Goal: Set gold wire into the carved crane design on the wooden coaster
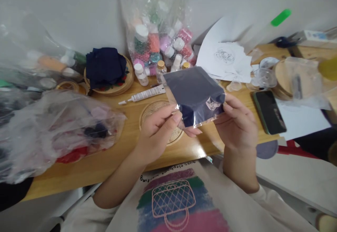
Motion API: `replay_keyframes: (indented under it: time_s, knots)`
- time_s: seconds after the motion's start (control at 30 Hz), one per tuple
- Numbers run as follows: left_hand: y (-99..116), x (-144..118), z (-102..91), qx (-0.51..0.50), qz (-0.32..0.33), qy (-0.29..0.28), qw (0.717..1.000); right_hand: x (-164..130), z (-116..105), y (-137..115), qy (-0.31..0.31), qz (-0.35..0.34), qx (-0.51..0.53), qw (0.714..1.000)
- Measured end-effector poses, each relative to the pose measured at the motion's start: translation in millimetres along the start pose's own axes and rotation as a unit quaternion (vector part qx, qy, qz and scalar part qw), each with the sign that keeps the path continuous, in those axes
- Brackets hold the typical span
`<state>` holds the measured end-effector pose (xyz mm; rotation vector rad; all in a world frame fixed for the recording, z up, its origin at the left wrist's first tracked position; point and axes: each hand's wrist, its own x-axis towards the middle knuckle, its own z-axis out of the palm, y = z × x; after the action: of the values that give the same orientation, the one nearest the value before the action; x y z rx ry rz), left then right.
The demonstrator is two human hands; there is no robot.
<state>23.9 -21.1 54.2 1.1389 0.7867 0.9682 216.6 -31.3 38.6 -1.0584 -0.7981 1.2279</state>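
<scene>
Between my two hands, above the table, is a clear plastic packet [196, 90] with a dark blue flat square in it, probably cloth. My left hand [160, 130] pinches its near left corner between thumb and fingers. At the right edge, my right hand [237, 121] grips the packet with the thumb on top. Under the packet lies a round carved wooden disc [150, 111], partly covered by my left hand. A white tube [149, 93] with a narrow nozzle rests just behind the disc.
At back left, folded dark blue cloth [105, 67] sits on a round wooden piece [129, 79]. A large clear bag [158, 32] of coloured jars leans on the wall. Crumpled plastic bags [65, 126] cover the left side. Drawn papers [223, 58] and a phone [269, 112] lie right.
</scene>
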Motion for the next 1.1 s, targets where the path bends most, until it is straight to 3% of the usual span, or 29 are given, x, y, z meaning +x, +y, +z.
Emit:
replay_keyframes:
  time_s: [0.5,0.73,1.1]
  knots:
    - [5,-3,3.9,0.021,-0.019,0.011,1.000,-1,-5,1,0.010,-0.008,-0.012,1.000]
    - [-4,0,-3.0,0.036,-0.055,0.063,0.996,-5,-4,-3,0.026,-0.054,-0.009,0.998]
    - [-18,2,-7.9,0.013,-0.068,0.050,0.996,-12,-2,-11,0.013,-0.043,-0.011,0.999]
